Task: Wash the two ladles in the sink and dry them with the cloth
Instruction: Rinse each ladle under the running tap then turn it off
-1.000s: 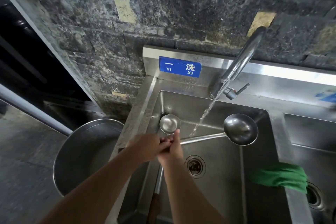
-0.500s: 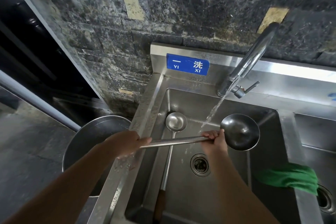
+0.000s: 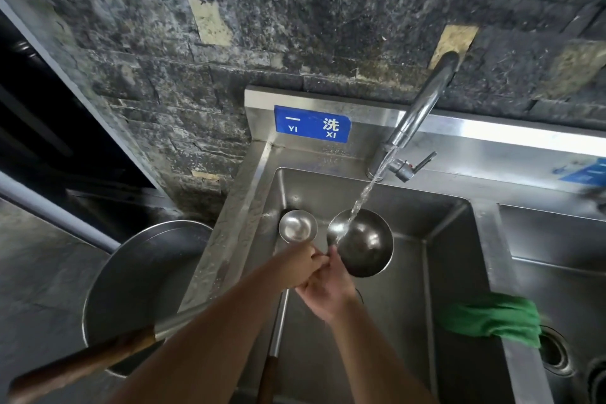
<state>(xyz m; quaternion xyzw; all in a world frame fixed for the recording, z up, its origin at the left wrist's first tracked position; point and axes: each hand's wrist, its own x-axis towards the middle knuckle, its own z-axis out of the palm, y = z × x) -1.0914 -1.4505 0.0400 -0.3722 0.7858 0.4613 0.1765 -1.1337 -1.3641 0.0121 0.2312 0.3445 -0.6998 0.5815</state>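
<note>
The large ladle [image 3: 364, 241] is held under the tap [image 3: 416, 118] stream, both hands' grip (left [image 3: 300, 267], right [image 3: 328, 293]) closed on its shaft.

**Steel sink unit and what rests in and on it**

A stainless double sink [image 3: 426, 272] stands against a dark stone wall [image 3: 295, 26]. In the left basin lies a small ladle [image 3: 296, 226], bowl up near the far left corner, with its handle running toward the near edge and ending in a wooden grip. A green cloth [image 3: 492, 321] is draped over the divider between the two basins. The faucet [image 3: 416, 115] rises from the back ledge, with water running from it into the left basin. A blue label [image 3: 311, 124] is fixed to the backsplash. Beside the unit, on the floor [image 3: 32, 272], sits a large metal basin [image 3: 141, 289].
</note>
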